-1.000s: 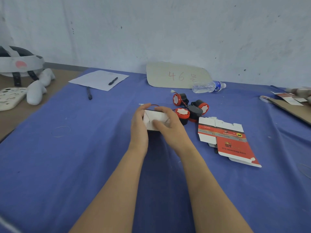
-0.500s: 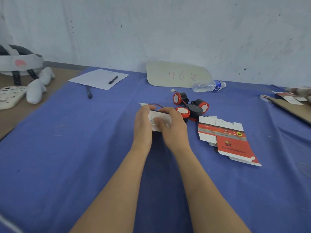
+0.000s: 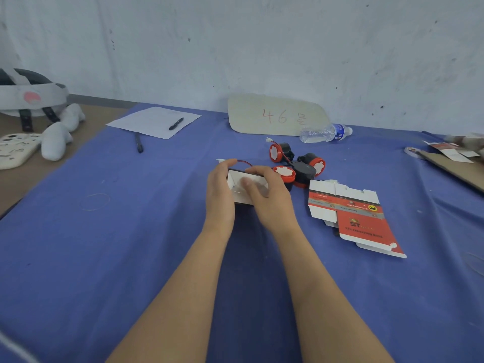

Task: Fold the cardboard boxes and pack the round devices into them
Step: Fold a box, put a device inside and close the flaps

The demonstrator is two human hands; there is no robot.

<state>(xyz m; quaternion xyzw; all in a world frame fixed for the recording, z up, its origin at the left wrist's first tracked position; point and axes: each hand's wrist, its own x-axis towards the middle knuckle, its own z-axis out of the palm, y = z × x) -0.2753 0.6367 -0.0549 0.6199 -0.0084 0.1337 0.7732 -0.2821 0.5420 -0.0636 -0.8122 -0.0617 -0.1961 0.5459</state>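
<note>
A small cardboard box [image 3: 242,188], white inside, sits on the blue cloth between my hands. My left hand [image 3: 219,191] grips its left side, thumb over the top edge. My right hand [image 3: 267,196] holds the right side, with its thumb pressing a white flap into the opening. A red wire [image 3: 245,162] runs out behind the box. Several round black devices with red rims [image 3: 284,172] lie just right of the box, one more [image 3: 279,151] farther back. A flat, unfolded red and white box [image 3: 353,213] lies to the right.
A water bottle [image 3: 324,132] and a cardboard sign marked 46 [image 3: 275,116] lie at the back. Paper with a pen [image 3: 154,121] and a second pen [image 3: 138,143] are back left. White headset gear [image 3: 28,100] sits far left, cardboard pieces [image 3: 453,161] far right.
The box has been turned so its white opening faces me, and my right thumb has pushed a flap inward. Both hands stay on the box.
</note>
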